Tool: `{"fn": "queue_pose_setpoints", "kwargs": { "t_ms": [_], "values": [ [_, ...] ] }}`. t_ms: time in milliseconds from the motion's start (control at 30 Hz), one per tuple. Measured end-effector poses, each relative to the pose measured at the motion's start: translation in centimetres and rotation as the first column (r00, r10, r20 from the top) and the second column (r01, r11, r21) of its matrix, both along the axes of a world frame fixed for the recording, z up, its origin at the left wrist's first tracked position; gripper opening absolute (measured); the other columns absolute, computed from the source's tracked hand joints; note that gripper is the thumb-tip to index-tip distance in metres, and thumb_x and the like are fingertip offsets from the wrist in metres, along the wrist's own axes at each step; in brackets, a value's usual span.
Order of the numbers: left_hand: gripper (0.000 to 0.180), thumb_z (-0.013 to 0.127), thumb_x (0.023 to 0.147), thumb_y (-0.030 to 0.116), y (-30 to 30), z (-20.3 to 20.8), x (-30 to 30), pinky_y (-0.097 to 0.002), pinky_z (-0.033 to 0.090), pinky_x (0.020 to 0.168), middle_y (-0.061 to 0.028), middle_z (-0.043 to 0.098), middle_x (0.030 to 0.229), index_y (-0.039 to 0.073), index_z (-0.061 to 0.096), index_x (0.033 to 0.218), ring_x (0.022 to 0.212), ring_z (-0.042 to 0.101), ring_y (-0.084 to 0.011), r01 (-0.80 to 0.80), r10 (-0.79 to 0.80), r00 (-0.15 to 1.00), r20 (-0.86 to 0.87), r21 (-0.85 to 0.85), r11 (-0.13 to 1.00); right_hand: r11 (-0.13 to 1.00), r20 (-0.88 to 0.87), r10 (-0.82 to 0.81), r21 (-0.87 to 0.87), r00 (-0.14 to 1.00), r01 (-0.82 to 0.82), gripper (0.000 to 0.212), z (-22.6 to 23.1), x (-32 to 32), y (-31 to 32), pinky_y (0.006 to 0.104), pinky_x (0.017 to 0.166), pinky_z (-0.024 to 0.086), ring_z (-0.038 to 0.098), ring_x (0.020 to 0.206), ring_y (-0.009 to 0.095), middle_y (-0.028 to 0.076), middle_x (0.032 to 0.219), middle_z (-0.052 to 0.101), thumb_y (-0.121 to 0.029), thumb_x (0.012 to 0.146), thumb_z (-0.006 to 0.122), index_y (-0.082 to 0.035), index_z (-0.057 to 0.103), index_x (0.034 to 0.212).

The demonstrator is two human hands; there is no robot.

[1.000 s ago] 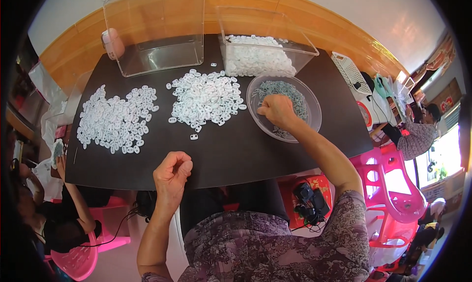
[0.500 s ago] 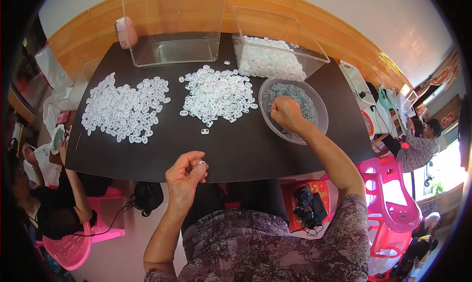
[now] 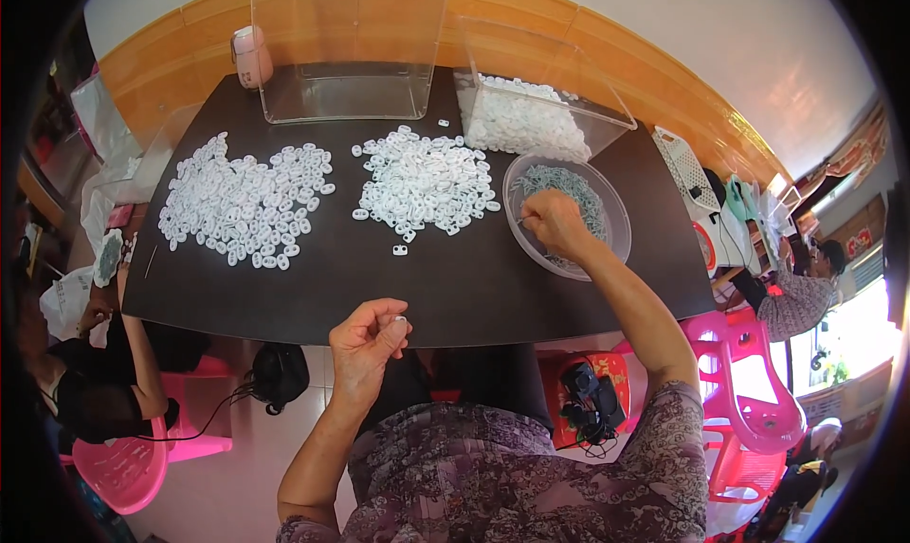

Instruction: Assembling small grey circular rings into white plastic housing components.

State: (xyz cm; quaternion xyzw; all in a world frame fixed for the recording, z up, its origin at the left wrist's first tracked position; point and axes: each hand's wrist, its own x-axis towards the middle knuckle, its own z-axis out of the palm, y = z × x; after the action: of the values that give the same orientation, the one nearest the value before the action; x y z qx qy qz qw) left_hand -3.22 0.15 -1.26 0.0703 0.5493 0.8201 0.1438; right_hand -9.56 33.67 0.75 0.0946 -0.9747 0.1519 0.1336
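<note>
Just past the table's near edge, my left hand pinches a small white plastic piece between thumb and forefinger. My right hand is over a round clear bowl filled with thin grey metal pins or screws. Its fingers are closed together, and what they hold is too small to make out. In the middle of the table lies a pile of white two-holed oval pieces. One single white piece lies in front of that pile.
A wider spread of white pieces covers the table's left. Behind stand a clear bin and another bin holding white pieces. A pink bottle is at the back. Another person's arm reaches in at left; pink chairs stand at right.
The fingers of my right hand have lifted slightly from the pins and turned toward the bowl's left rim. My left hand, still pinching the white piece, has shifted a little right in the picture.
</note>
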Motion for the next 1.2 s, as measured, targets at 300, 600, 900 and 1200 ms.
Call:
{"fn": "queue_pose_setpoints", "kwargs": {
  "t_ms": [300,600,900,1200],
  "values": [
    [0.018,0.063,0.083,0.003,0.0,-0.1,0.3,-0.02,0.045,0.052,-0.0075,0.062,0.077,-0.004,0.061,0.1,0.061,0.055,-0.009,-0.01,0.01,1.0,0.012,0.007,1.0,0.991,0.095,-0.103,-0.076,0.99,0.11,0.007,0.2,0.3,-0.1,0.0433,0.065,0.046,0.058,0.073,0.034,0.015,0.071,0.06,-0.01,0.067,0.059,-0.003,0.057,0.068],
    [0.018,0.063,0.083,0.003,0.4,-0.1,0.2,-0.0193,0.044,0.052,-0.0069,0.062,0.077,-0.003,0.062,0.099,0.061,0.055,-0.0082,-0.014,0.014,1.0,0.004,0.018,1.0,0.896,0.222,-0.185,-0.361,0.957,0.257,0.013,1.8,1.5,-0.1,0.0305,0.061,0.048,0.059,0.065,0.019,0.011,0.069,0.06,-0.009,0.07,0.062,0.0,0.059,0.08],
    [0.01,0.064,0.077,-0.002,3.4,2.0,-0.6,-0.0256,0.042,0.054,-0.0054,0.055,0.071,0.0,0.064,0.087,0.062,0.054,-0.0133,-0.322,0.087,0.801,-0.592,-0.304,0.897,0.513,0.367,-0.025,-0.794,0.93,0.327,0.021,4.3,3.4,-3.3,0.0209,0.053,0.041,0.053,0.06,0.008,0.002,0.07,0.059,-0.006,0.068,0.069,0.0,0.06,0.086],
    [0.031,0.069,0.066,-0.005,6.0,2.7,-2.8,-0.0324,0.045,0.053,-0.0078,0.054,0.071,0.003,0.062,0.094,0.063,0.056,-0.0242,-0.58,-0.054,0.378,-0.924,-0.282,0.764,0.355,0.429,0.28,-0.877,0.859,0.323,0.024,6.0,4.6,-9.6,0.0219,0.051,0.041,0.054,0.059,0.01,0.004,0.071,0.06,-0.005,0.068,0.07,0.002,0.059,0.088]
  ]
}}
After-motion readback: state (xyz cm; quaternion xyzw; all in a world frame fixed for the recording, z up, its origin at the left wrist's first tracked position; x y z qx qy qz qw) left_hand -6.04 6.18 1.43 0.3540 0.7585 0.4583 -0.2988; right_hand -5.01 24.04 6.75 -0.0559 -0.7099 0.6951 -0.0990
